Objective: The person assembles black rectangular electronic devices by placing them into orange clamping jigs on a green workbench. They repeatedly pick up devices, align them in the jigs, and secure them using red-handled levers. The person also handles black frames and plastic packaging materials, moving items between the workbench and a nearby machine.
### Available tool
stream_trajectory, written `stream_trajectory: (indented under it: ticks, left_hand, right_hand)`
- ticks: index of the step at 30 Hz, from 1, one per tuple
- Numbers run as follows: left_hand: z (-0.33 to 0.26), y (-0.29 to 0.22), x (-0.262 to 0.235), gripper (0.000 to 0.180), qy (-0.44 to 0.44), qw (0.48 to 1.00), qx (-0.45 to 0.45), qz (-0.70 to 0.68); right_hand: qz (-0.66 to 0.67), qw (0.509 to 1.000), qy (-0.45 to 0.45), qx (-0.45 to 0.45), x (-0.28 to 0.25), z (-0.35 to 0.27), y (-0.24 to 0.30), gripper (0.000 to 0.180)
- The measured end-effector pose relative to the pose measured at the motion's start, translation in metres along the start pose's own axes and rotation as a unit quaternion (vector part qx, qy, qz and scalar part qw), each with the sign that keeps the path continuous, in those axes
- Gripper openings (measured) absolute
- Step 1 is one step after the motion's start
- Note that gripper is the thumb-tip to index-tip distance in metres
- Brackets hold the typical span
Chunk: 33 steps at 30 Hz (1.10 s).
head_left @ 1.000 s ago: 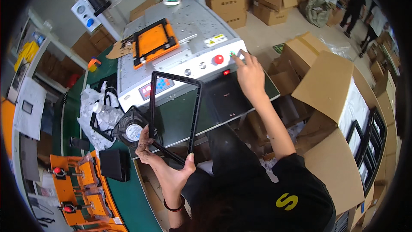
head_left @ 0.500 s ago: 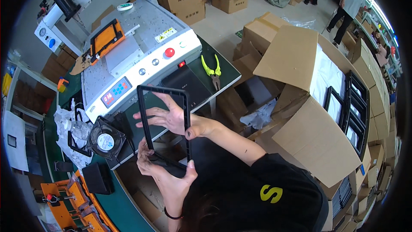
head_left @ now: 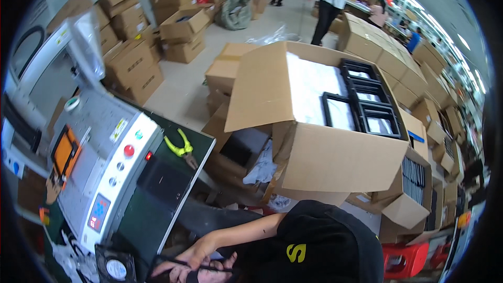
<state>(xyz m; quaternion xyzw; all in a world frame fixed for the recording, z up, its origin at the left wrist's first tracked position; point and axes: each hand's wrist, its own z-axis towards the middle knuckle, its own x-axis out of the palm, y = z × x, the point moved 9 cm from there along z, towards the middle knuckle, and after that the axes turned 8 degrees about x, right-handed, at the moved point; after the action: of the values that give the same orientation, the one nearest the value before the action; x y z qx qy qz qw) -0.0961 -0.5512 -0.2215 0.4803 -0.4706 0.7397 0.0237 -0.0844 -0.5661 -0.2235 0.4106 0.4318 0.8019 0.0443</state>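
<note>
At the lower edge, partly cut off, I hold a thin black rectangular frame (head_left: pixel 214 269). My right hand (head_left: pixel 193 256) reaches in from the black sleeve and is closed at one side of it, with the fingers partly hidden. Only part of my left hand (head_left: pixel 208 276) shows, low down, with its fingers bent around the frame. Left of my hands sits a black cooling fan (head_left: pixel 116 268) with a pale round hub. More black frames (head_left: pixel 378 94) lie stacked on white sheets in a large open carton (head_left: pixel 335 160) to the right.
A white bench machine (head_left: pixel 123 149) with a red button and lit display stands at left, an orange fixture (head_left: pixel 67 154) on its bed. Yellow-handled pliers (head_left: pixel 181 149) and a black box (head_left: pixel 165 178) lie on the green table. A red stool (head_left: pixel 404 261) stands at lower right; people stand beyond.
The view has swung to the right, so the machine sits further left and the carton nearer the middle. My hands and the frame are now lower in the picture, partly cut off.
</note>
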Motion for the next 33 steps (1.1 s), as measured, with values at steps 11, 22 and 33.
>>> stream_trajectory:
  ticks: [11,22,33]
  left_hand:
    - [-0.004,0.019,-0.011,0.057,0.045,0.994,-0.063,-0.083]
    - [-0.025,0.017,-0.013,0.057,0.211,0.968,-0.012,-0.133]
    - [0.006,-0.002,-0.044,0.126,-0.173,0.981,0.035,0.079]
  right_hand:
    - [-0.725,0.294,-0.622,0.040,-0.061,-0.097,0.132,0.065]
    - [-0.695,0.344,-0.625,0.088,-0.037,-0.114,0.150,0.071]
    - [-0.669,0.574,-0.465,-0.086,0.058,-0.051,0.111,0.062]
